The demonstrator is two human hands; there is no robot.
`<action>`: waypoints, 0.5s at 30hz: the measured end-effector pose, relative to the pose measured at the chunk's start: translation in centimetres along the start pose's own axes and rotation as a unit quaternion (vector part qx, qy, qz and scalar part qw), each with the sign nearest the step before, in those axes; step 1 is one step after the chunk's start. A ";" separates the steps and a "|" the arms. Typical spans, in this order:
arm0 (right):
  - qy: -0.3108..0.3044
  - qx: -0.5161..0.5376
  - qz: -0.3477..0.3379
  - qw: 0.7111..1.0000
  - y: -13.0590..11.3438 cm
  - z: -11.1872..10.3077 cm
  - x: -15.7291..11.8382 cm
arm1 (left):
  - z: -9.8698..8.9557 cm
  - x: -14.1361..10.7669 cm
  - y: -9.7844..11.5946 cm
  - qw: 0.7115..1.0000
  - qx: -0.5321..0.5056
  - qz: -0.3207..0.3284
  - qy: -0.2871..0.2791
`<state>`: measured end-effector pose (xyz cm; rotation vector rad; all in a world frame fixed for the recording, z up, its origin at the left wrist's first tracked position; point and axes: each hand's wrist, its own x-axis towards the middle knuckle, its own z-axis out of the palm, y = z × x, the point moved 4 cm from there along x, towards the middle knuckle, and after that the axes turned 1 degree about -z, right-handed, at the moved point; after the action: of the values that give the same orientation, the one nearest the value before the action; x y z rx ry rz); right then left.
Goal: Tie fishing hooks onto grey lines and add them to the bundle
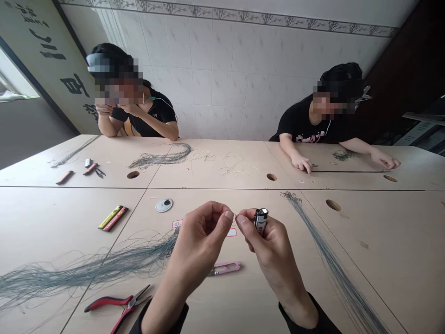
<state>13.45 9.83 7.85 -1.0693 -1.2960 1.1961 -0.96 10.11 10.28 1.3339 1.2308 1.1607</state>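
Here in the head view, both hands are up over the near half of the pale wooden table (229, 304). The right hand (269, 243) has its fingers wrapped closed around a black-and-silver lighter (260, 221), which stands slightly tilted, metal cap up. The left hand (200, 239) comes in just beside it, thumb and forefinger pinched narrow on what looks like the tip of a fine strand (234, 215), too thin to make out clearly, right next to the lighter. Below the hands, pink-handled thread snips (224, 268) lie on the tabletop. Off toward the left edge sprawls a loose bundle of grey-green wire (86, 273), with red-handled pliers (120, 304) near the near edge, and a long straight hank of wire (333, 264) runs down toward the near right corner. Over at the far side, one co-worker's hands (111, 110) are raised together, while another co-worker's hands (301, 162) rest on the tabletop.
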 end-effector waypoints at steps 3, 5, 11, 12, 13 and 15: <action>0.013 0.005 -0.002 1.000 0.5 -0.3 0.1 | 0.0 0.1 0.0 1.000 0.000 -0.001 0.005; 0.003 -0.001 -0.001 1.000 0.5 -0.3 0.1 | 0.0 0.1 0.1 1.000 0.000 0.000 0.005; -0.023 -0.016 -0.008 1.000 -0.2 -0.1 0.0 | 0.1 0.1 -0.1 1.000 0.004 -0.001 -0.005; -0.027 -0.016 -0.009 0.999 -0.2 -0.1 0.1 | 0.1 0.1 -0.1 1.000 0.008 -0.001 -0.007; -0.029 -0.016 -0.008 0.999 -0.2 -0.2 0.1 | 0.1 0.1 -0.1 1.000 0.014 0.001 -0.008; -0.034 -0.012 -0.006 0.999 -0.2 -0.3 0.1 | 0.1 0.1 -0.1 1.000 0.026 0.014 -0.009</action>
<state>13.77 9.96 8.10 -1.0438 -1.3711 1.2202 -0.90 10.18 10.22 1.4011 1.2394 1.1415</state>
